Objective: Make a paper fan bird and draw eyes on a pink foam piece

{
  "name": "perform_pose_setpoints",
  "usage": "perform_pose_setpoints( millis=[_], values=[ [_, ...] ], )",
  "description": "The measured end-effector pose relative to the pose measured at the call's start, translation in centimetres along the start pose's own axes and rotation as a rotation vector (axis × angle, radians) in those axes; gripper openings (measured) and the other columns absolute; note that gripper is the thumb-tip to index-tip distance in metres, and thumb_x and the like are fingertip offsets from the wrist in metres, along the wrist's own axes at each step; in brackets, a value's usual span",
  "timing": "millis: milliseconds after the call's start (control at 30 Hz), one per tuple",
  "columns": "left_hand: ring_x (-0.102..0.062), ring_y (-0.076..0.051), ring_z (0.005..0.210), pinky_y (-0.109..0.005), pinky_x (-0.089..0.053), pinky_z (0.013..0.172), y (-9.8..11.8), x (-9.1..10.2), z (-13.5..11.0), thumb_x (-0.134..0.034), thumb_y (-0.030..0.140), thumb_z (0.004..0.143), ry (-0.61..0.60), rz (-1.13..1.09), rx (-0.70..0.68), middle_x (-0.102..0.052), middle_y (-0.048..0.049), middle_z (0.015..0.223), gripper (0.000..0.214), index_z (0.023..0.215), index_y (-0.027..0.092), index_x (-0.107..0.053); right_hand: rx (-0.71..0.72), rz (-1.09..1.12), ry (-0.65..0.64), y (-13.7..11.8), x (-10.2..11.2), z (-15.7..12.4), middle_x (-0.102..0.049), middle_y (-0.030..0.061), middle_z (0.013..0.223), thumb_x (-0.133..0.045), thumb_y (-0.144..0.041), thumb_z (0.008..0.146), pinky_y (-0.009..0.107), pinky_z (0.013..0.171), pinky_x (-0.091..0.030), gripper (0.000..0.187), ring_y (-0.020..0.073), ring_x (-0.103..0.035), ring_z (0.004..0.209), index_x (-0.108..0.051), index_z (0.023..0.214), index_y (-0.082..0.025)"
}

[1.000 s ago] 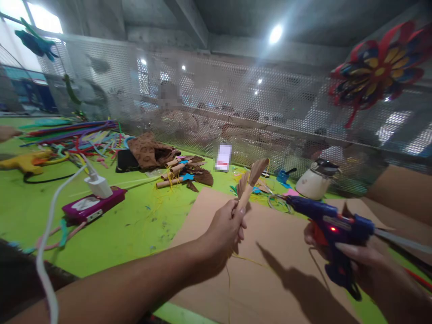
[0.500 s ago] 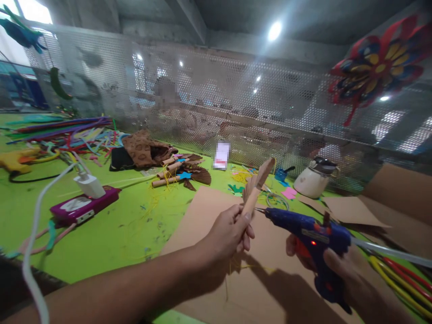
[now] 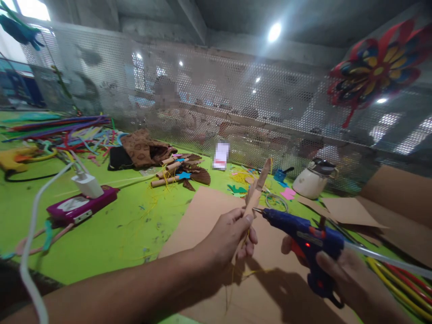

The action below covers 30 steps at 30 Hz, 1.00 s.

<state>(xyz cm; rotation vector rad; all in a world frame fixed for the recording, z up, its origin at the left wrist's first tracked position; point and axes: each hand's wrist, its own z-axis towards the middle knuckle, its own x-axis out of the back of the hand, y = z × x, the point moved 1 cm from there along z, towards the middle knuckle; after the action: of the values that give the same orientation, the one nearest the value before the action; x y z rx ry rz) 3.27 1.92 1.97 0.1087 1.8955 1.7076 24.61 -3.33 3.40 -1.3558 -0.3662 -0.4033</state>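
Left hand (image 3: 232, 231): grip closed round a smooth tan paper tube (image 3: 252, 202), pleated brown paper (image 3: 263, 175) at its top, tilted above a flat cardboard sheet (image 3: 199, 220). Right hand (image 3: 349, 272): grip wrapped round a blue plastic glue gun (image 3: 300, 227), metal nozzle (image 3: 259, 210) right at the tube; can't tell if touching. Left fingers hide the tube's lower part. Green tabletop (image 3: 114, 243) around: similar tubes (image 3: 165, 182) with fanned pleats, patterned brown cloth (image 3: 138, 148), boxy purple power strip (image 3: 83, 207), rounded cream pitcher (image 3: 310, 182).

Head-worn view, forward-down over hands (image 3: 231, 231)
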Motion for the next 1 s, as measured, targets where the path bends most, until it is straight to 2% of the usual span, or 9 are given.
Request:
perform_pose_setpoints(
  millis=[100,167,300,433,600,700,833,1000],
  values=[
    [-0.044,-0.006,0.042,-0.016,-0.026,0.035,-0.18,0.01,0.05,-0.052,0.04,0.088,0.01,0.02,0.015,-0.051,0.0017,0.06,0.025,0.078,0.018,-0.048,-0.053,0.01,-0.004,0.08,-0.06,-0.15,-0.048,0.0034,0.058,-0.052,-0.075,0.069,0.029,0.045,-0.037,0.061,0.0161,-0.041,0.051,-0.073,0.081,-0.019],
    [-0.044,-0.006,0.042,-0.016,-0.027,0.035,-0.29,0.06,0.11,-0.051,0.039,0.089,0.013,0.035,0.024,-0.051,0.0011,0.06,0.025,0.076,0.017,-0.048,-0.067,0.009,0.001,0.13,-0.03,-0.21,-0.051,0.0042,0.059,-0.052,-0.075,0.069,0.029,0.046,-0.038,0.061,0.0164,-0.043,0.052,-0.073,0.079,-0.019],
    [-0.044,-0.006,0.044,-0.016,-0.026,0.036,-0.41,0.14,0.15,-0.051,0.037,0.089,0.021,0.019,0.025,-0.052,0.0007,0.063,0.022,0.079,0.018,-0.048,-0.003,-0.045,0.041,-0.06,0.08,-0.23,-0.058,0.0071,0.061,-0.053,-0.074,0.069,0.03,0.05,-0.041,0.058,0.0188,-0.048,0.057,-0.074,0.072,-0.02],
    [-0.044,-0.006,0.045,-0.016,-0.026,0.038,-0.44,0.12,0.03,-0.051,0.039,0.09,0.037,0.017,0.028,-0.053,0.0003,0.064,0.024,0.081,0.017,-0.048,-0.002,-0.026,0.042,-0.24,0.09,-0.21,-0.063,0.0089,0.066,-0.056,-0.071,0.07,0.031,0.053,-0.044,0.053,0.0215,-0.053,0.062,-0.074,0.074,-0.021],
    [-0.041,-0.005,0.044,-0.016,-0.026,0.039,-0.66,0.15,0.03,-0.049,0.041,0.092,0.048,0.085,0.003,-0.05,0.0011,0.059,0.029,0.075,0.017,-0.049,0.029,-0.059,0.066,-0.35,0.14,-0.21,-0.062,0.0086,0.062,-0.055,-0.071,0.071,0.033,0.059,-0.047,0.054,0.0219,-0.054,0.061,-0.074,0.071,-0.021],
    [-0.04,-0.005,0.044,-0.016,-0.027,0.04,-0.89,0.06,0.04,-0.05,0.043,0.091,0.064,0.101,-0.014,-0.048,0.0023,0.058,0.03,0.076,0.017,-0.049,0.03,-0.073,0.05,-0.5,0.13,-0.2,-0.062,0.0085,0.062,-0.053,-0.072,0.071,0.033,0.058,-0.048,0.055,0.0212,-0.055,0.058,-0.073,0.068,-0.021],
    [-0.039,-0.005,0.044,-0.015,-0.027,0.041,-1.0,-0.12,0.02,-0.051,0.045,0.09,0.102,0.087,-0.021,-0.048,0.0037,0.061,0.03,0.078,0.018,-0.048,0.065,-0.082,-0.006,-0.74,0.1,-0.18,-0.064,0.008,0.067,-0.052,-0.07,0.074,0.031,0.056,-0.049,0.054,0.0207,-0.056,0.062,-0.073,0.074,-0.02],
    [-0.041,-0.005,0.043,-0.015,-0.025,0.038,-0.95,0.03,0.3,-0.05,0.043,0.091,0.078,0.122,-0.025,-0.051,0.0029,0.062,0.027,0.08,0.019,-0.047,0.097,-0.121,-0.007,-0.6,0.24,-0.19,-0.065,0.0073,0.066,-0.051,-0.065,0.078,0.027,0.05,-0.048,0.052,0.0189,-0.058,0.059,-0.072,0.073,-0.018]
  ],
)
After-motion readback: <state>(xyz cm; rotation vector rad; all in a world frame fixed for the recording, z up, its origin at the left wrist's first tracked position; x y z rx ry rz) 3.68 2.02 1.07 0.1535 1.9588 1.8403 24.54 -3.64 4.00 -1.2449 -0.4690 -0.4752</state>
